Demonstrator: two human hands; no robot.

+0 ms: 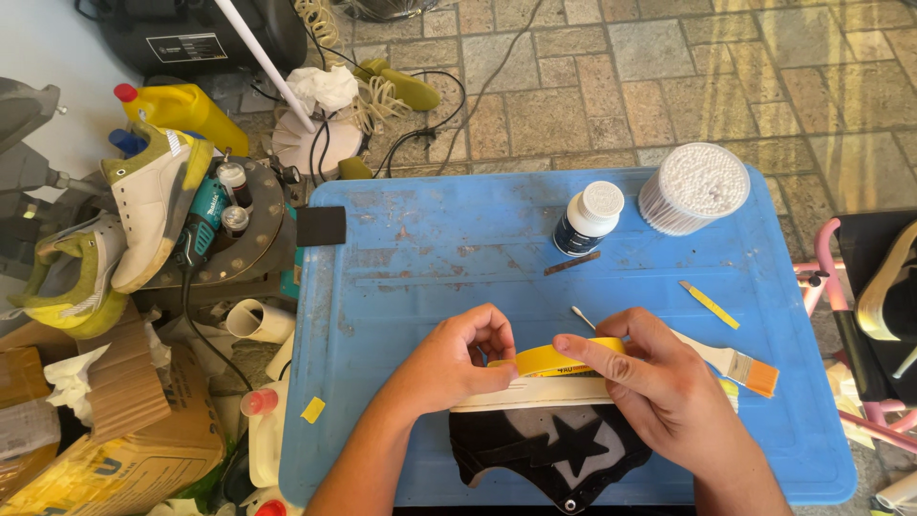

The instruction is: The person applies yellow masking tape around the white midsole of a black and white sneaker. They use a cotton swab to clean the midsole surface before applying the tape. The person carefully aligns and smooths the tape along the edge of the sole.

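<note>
My left hand (458, 355) and my right hand (659, 377) both grip a yellow strip of tape (554, 357) stretched between them. The tape runs along the white sole edge of a black shoe with a white star (549, 444), which lies on its side at the near edge of the blue table (430, 258). My left fingers pinch the tape's left end. The thumb and fingers of my right hand press its right end over the sole.
On the table stand a dark bottle with a white cap (587, 218), a round tub of cotton swabs (694, 187), a flat brush (740, 366), a yellow tape scrap (709, 304), one cotton swab (583, 316) and a black square (321, 226). Left of the table lie white-green sneakers (143, 205), a yellow jug (181, 107) and cardboard (124, 420).
</note>
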